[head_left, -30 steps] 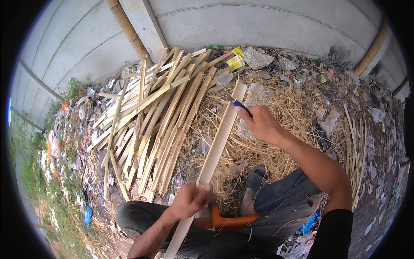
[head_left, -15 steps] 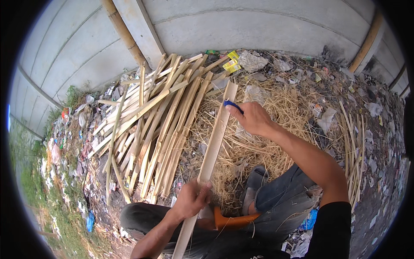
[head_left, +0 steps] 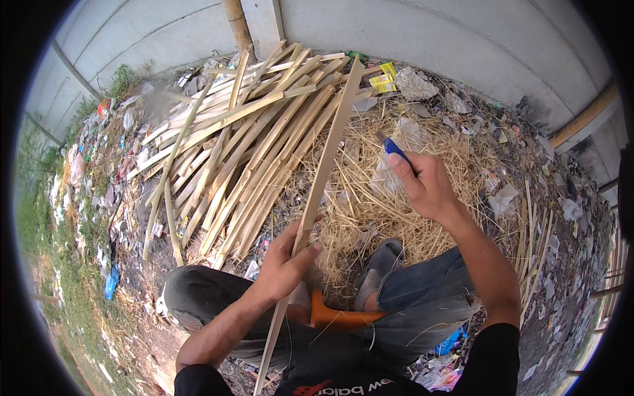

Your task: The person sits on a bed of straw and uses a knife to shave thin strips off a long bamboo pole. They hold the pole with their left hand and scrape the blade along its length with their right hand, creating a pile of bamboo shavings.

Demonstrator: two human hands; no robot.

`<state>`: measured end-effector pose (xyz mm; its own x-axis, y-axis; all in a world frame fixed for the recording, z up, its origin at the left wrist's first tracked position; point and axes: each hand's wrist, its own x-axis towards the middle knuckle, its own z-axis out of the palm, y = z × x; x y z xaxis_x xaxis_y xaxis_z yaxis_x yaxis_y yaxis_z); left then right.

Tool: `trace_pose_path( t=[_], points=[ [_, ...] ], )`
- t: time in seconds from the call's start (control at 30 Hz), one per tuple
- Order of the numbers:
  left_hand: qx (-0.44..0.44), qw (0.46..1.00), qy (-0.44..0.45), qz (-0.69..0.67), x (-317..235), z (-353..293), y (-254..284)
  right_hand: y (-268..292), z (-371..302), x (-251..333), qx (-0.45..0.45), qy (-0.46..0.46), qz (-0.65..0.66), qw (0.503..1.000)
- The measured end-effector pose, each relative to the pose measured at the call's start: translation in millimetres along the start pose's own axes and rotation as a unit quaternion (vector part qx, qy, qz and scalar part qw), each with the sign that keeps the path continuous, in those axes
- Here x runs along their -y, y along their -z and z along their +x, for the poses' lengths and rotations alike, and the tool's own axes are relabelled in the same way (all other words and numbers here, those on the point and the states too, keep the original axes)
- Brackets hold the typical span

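My left hand [head_left: 285,265] is closed round a long split bamboo strip [head_left: 328,148]. The strip slants up and away from beside my left knee, its far end over the bamboo pile. In my right hand [head_left: 426,185] is a knife with a blue handle [head_left: 393,148], its short blade pointing up and left. The knife is held clear of the strip, to its right. Below the hands my legs are bent around an orange seat [head_left: 337,318], mostly hidden under me.
A large pile of split bamboo strips [head_left: 244,158] lies at the left. Pale shavings [head_left: 422,244] cover the ground ahead. Thin slivers [head_left: 533,247] lie at the right. A grey wall [head_left: 422,39] stands behind, with a rubble lump [head_left: 415,84] near it and litter around.
The knife has come off the strip and moved right with my right hand. My left hand has turned the strip edge-on. The whole view has shifted.
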<state>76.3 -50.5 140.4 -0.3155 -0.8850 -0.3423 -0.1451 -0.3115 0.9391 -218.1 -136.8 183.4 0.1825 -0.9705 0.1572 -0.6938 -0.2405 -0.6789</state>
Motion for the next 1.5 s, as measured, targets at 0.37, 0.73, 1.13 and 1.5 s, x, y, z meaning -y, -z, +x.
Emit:
trace_pose_path(
  t=[0.37,0.73,1.13,1.5],
  points=[
    [-0.061,0.972,-0.046,0.223,10,6,-3,-87,-17,16,0.126,0.142,-0.009,0.982],
    [-0.030,0.962,-0.026,0.271,13,5,-3,-94,-36,14,0.202,0.127,-0.003,0.971],
    [0.011,0.956,-0.048,0.288,13,-17,-8,10,85,-95,-0.106,-0.180,-0.045,0.977],
    [0.042,0.971,-0.073,0.223,11,-14,-1,61,38,-96,-0.193,-0.117,0.110,0.968]
  ],
)
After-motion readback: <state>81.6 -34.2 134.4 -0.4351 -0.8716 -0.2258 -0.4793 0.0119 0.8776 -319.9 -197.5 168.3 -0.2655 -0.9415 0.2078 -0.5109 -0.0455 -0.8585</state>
